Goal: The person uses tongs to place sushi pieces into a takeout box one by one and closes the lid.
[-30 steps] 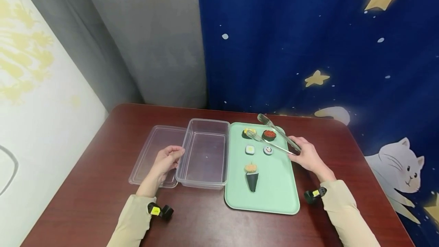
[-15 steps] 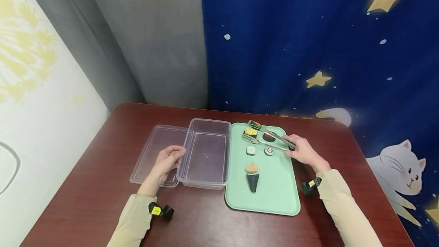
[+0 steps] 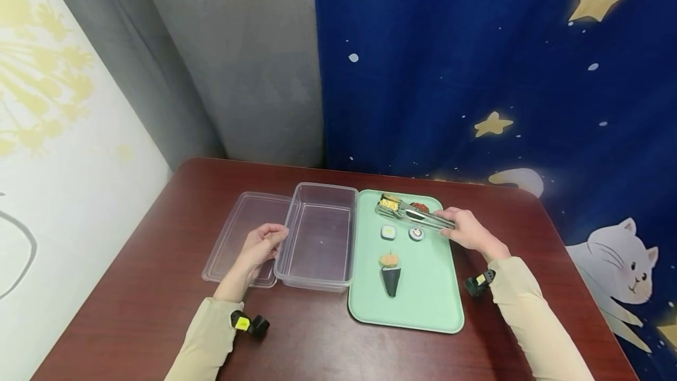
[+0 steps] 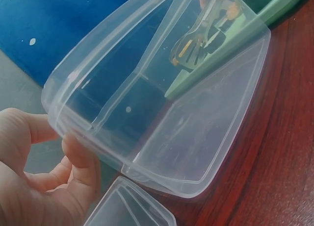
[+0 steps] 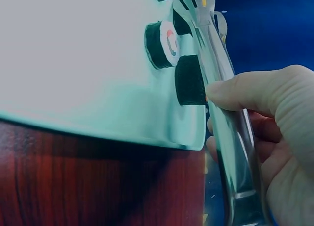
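Note:
My left hand (image 3: 261, 246) pinches the left rim of a clear plastic container (image 4: 221, 118) between thumb and fingers. In my right hand (image 3: 468, 231) is a pair of metal tongs (image 5: 223, 118), gripped along the arms. The slotted tong ends lie either side of a yellow-topped sushi piece (image 3: 389, 205) at the back of the green tray (image 3: 428, 293). Partly behind the tongs sits a red-topped sushi piece (image 3: 420, 207). In front of them are a small square roll (image 3: 388, 232) and a round roll (image 3: 416, 233). A dark cone-shaped hand roll (image 3: 391, 281) with a tan top lies nearer the front.
A clear flat lid (image 3: 238, 231) lies left of the container, partly under my left hand. Container and tray stand side by side on the dark red table (image 3: 307, 334). Behind the table hang a grey curtain (image 3: 254, 75) and a blue starry one (image 3: 402, 87).
My right hand has brought the tongs left and down over the yellow-topped sushi, and their spread arms have drawn together around it. My left hand keeps its place on the container's rim.

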Demonstrator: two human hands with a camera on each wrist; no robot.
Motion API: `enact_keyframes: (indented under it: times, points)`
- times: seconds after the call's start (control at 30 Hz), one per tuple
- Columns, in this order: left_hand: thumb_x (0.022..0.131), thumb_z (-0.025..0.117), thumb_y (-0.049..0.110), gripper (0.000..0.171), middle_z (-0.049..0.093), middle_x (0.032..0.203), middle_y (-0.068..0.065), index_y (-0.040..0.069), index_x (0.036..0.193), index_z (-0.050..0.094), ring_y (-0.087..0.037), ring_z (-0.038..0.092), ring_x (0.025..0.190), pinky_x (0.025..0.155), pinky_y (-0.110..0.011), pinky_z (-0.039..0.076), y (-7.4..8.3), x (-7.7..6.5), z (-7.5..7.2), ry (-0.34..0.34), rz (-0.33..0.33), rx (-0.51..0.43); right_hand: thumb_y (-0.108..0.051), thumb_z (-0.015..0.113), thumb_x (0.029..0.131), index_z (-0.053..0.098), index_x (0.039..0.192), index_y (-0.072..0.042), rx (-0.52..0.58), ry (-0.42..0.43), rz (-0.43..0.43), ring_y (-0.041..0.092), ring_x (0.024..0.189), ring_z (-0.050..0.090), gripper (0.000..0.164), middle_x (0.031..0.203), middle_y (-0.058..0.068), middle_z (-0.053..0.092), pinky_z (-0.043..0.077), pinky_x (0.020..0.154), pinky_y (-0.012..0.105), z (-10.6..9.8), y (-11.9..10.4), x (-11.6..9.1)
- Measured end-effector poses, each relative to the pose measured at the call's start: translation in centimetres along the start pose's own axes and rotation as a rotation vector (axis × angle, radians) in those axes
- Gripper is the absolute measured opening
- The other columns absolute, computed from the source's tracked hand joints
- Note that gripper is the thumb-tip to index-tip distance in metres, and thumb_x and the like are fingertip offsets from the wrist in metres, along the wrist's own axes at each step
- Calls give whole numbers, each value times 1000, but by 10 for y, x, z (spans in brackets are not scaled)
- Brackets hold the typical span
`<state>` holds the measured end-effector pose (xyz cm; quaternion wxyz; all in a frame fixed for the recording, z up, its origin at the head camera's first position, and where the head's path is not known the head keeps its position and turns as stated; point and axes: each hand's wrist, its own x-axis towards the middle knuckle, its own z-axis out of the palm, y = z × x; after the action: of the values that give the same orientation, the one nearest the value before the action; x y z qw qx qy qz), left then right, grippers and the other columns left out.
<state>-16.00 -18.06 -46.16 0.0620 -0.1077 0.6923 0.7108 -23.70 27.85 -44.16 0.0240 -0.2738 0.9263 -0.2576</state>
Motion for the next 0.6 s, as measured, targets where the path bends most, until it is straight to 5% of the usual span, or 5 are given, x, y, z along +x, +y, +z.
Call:
enact_keyframes:
  times: [0.6]
  points:
    - [90, 59, 7, 19, 50, 64, 4, -5, 103, 54, -3, 41, 51, 46, -16, 37, 0, -1, 1, 9, -4, 10, 4, 66, 80, 56, 119, 10, 24, 51, -7, 19, 75, 52, 41, 101, 18, 61, 43, 64, 31, 4, -4, -9]
